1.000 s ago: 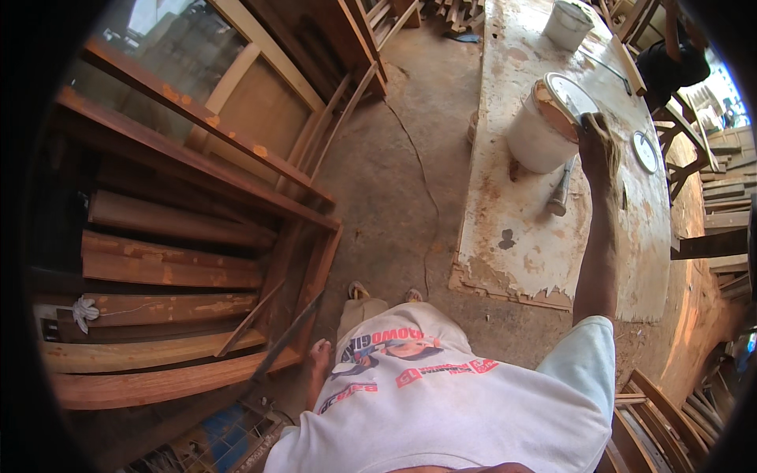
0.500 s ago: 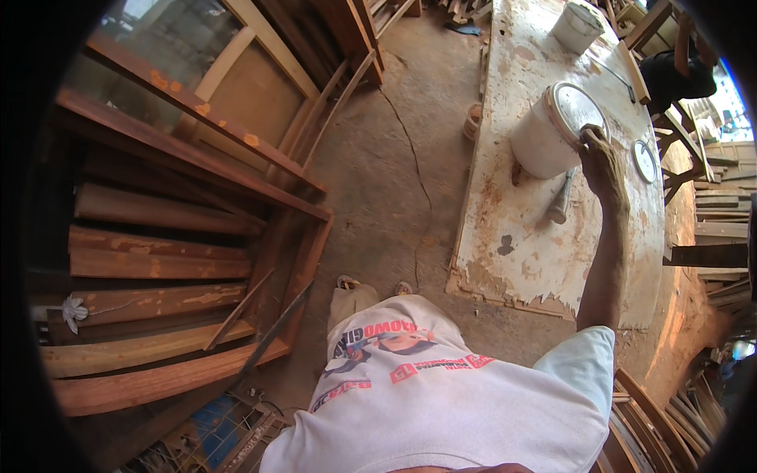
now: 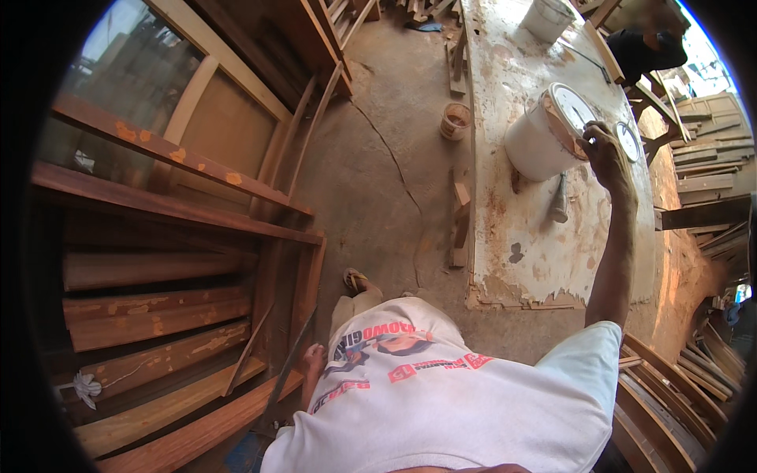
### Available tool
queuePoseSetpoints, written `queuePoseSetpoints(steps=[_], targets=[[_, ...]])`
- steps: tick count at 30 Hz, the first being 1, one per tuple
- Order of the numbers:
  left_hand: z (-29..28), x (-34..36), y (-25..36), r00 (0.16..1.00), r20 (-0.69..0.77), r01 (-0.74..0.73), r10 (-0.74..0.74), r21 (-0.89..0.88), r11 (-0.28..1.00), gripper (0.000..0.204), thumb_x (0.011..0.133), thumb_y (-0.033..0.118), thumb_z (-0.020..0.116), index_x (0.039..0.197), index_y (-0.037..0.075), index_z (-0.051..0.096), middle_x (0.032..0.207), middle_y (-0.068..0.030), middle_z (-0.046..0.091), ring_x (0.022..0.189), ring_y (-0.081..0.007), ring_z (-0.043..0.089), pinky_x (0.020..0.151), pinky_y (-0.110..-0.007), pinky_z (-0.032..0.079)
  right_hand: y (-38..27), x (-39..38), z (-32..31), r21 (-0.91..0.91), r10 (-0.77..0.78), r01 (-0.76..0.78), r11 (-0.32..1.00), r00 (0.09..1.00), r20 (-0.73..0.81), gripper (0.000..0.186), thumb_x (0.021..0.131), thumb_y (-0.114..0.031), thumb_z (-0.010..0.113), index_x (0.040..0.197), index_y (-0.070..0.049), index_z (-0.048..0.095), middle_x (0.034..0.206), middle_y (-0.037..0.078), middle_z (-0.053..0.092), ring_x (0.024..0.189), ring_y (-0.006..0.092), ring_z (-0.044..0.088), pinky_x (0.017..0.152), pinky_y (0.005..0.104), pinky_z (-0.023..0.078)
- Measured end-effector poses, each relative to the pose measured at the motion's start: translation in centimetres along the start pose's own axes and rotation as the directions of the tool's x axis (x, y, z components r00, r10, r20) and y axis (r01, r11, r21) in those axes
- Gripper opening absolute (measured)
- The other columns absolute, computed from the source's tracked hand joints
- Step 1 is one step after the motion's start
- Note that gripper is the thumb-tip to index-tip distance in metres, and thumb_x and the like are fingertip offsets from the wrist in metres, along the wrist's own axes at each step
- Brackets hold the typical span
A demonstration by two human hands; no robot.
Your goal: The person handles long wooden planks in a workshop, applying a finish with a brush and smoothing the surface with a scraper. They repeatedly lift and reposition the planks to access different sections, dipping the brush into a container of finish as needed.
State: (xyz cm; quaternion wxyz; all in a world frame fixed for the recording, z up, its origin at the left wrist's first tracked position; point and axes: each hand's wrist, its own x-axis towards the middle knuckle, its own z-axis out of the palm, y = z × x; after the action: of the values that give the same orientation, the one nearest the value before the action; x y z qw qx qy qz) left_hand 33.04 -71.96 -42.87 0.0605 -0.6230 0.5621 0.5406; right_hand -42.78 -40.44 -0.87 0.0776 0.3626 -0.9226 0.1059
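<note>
A white plastic bucket [image 3: 535, 146] stands on the worn white worktable. My right hand [image 3: 609, 158] is closed on the edge of its round white lid [image 3: 573, 106], which sits tilted, with brownish residue showing along the bucket's rim below it. Beside the bucket lies a grey-handled tool [image 3: 560, 201], its far end hidden. Another round lid [image 3: 628, 142] rests to the right of my hand. Low at my left side, my left hand [image 3: 314, 361] shows only in part next to my shirt; its fingers are not clear.
The worktable [image 3: 505, 268] has a chipped near edge. A second bucket [image 3: 546, 20] stands at its far end. On the floor left of it is a small brown-stained pail [image 3: 455, 122]. Wooden frames [image 3: 197, 213] fill the left side. Another person [image 3: 646, 49] is at the far right.
The lid has tipped up from the bucket in my right hand's grip. My left hand has come into view at my side. The view has shifted, showing more of the small pail.
</note>
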Motion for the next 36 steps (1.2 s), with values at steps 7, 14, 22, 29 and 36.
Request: queuePoseSetpoints(steps=[7,14,22,29,36], targets=[[-4.3,5.8,0.1,0.982,0.067,0.185,-0.174,-0.252,0.950,0.050,0.096,0.020,0.067,0.141,0.000,0.057,0.107,-0.0089,0.070,0.083,-0.0189,0.070,0.063,-0.030,0.057,-3.5,-0.3,0.4,-0.121,0.057,-0.049,0.991,0.996,0.064,0.015,0.095,-0.010,0.068,0.106,-0.002,0.061,0.104,0.018,0.067,0.096,0.0383,0.068,0.081,0.0445,0.052],[-7.7,9.2,3.5,0.971,0.052,0.241,-0.235,-0.242,0.940,0.048,0.101,0.020,0.064,0.145,0.002,0.053,0.119,-0.0106,0.066,0.099,-0.0186,0.068,0.072,-0.028,0.057,-1.6,1.2,1.7,0.044,0.377,-0.383,0.923,0.872,-0.312,0.039,0.098,-0.033,0.070,0.120,-0.001,0.066,0.099,0.020,0.071,0.094,0.0351,0.071,0.080,0.0436,0.055],[-5.3,9.8,9.5,0.983,0.057,0.183,-0.174,-0.218,0.959,0.050,0.100,0.022,0.064,0.144,0.001,0.053,0.117,-0.0104,0.066,0.096,-0.0204,0.069,0.071,-0.030,0.057,7.6,1.0,5.0,0.284,0.706,-0.654,0.701,0.691,-0.154,0.070,0.099,-0.054,0.062,0.139,0.004,0.061,0.129,0.028,0.068,0.119,0.0359,0.066,0.103,0.0434,0.049],[-0.1,7.6,13.0,0.991,0.103,0.088,-0.088,0.008,0.996,0.054,0.096,0.024,0.066,0.143,0.000,0.056,0.117,-0.0130,0.070,0.094,-0.0223,0.073,0.074,-0.033,0.060,9.8,-1.2,7.6,0.562,0.682,-0.475,0.677,0.691,-0.238,0.054,0.104,-0.043,0.060,0.135,0.001,0.065,0.111,0.018,0.075,0.105,0.0252,0.069,0.091,0.0368,0.052],[1.5,7.2,16.0,0.992,0.112,0.046,-0.051,0.040,0.998,0.059,0.095,0.026,0.066,0.146,-0.002,0.053,0.117,-0.0144,0.070,0.097,-0.0236,0.073,0.076,-0.033,0.059,8.1,-1.0,5.7,0.367,0.651,-0.551,0.749,0.714,-0.257,0.045,0.100,-0.028,0.056,0.129,0.004,0.068,0.098,0.015,0.075,0.093,0.0199,0.069,0.086,0.0372,0.053]])
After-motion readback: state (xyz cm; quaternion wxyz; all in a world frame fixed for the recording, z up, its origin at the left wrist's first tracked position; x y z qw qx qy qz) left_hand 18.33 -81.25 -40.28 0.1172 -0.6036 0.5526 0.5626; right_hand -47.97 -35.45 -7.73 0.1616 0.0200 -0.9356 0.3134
